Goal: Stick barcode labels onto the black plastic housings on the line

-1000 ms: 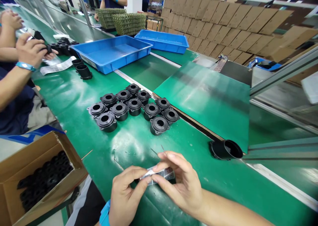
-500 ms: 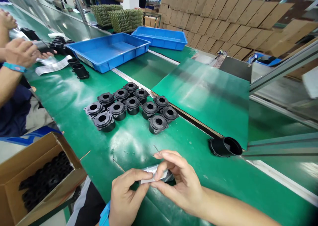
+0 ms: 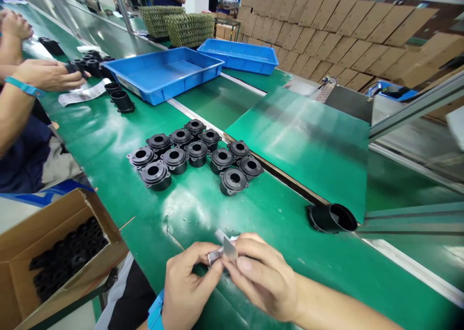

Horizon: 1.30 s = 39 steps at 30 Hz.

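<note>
Near the front edge of the green bench, my left hand (image 3: 188, 284) pinches a small white strip with dark print, like a label strip (image 3: 214, 256), between thumb and fingers. My right hand (image 3: 268, 274) is closed on a thin silver-grey flap (image 3: 229, 249) that stands up from the strip; whether the two are joined is hidden by my fingers. Beyond my hands, several round black flanged housings (image 3: 197, 151) stand upright in a group, each with a hole in its top. A wider black cylinder (image 3: 331, 217) lies on its side to the right.
A cardboard box (image 3: 14, 291) of black parts is at lower left. Two blue trays (image 3: 163, 81) sit behind the housings. A co-worker's hands (image 3: 47, 74) handle a black part at left, near more black cylinders (image 3: 122, 101). A metal frame post (image 3: 416, 103) rises at right.
My right hand has closed in towards the left, and the silver-grey flap now stands up at its fingertips. The co-worker's hands have shifted. The whole view has moved slightly.
</note>
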Motion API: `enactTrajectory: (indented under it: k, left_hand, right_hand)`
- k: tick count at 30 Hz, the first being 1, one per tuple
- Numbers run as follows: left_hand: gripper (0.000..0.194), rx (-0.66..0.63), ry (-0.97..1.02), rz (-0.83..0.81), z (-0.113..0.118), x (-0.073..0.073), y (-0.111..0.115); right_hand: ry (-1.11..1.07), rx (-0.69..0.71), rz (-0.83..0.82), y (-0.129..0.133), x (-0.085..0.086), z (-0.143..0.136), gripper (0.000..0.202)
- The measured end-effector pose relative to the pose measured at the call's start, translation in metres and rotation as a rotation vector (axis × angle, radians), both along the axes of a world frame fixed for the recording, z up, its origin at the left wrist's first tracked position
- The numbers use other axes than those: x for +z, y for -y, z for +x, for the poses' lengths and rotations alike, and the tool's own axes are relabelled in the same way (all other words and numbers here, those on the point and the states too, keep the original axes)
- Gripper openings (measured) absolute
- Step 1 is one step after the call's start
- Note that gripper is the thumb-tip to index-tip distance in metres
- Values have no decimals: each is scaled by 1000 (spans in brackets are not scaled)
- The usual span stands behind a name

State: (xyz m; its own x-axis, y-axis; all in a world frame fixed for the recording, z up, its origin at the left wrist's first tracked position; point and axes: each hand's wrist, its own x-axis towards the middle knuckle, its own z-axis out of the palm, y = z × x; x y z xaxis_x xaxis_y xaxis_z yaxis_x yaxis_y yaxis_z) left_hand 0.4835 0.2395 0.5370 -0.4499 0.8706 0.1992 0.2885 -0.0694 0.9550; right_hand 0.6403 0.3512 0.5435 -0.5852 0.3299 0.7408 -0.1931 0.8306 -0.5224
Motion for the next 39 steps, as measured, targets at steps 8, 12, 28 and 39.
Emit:
enactTrajectory:
  k: [8,12,28,39]
  left_hand:
    - [52,-7,204,-138,1,-16,-1]
    - [62,23,-71,-128,-20,-20,3]
    - [58,52,-1047,18,-76,5,-118]
    - [37,-68,-897,28,-41,9,-115]
  right_hand:
    - [-79,-21,-311,21,3,0,85]
    - [-129,-72,-553,14,8,2,70]
    - [-350,-122,-762,-38,35,17,58]
    - [-412,-132,-770,-42,37,18,57]
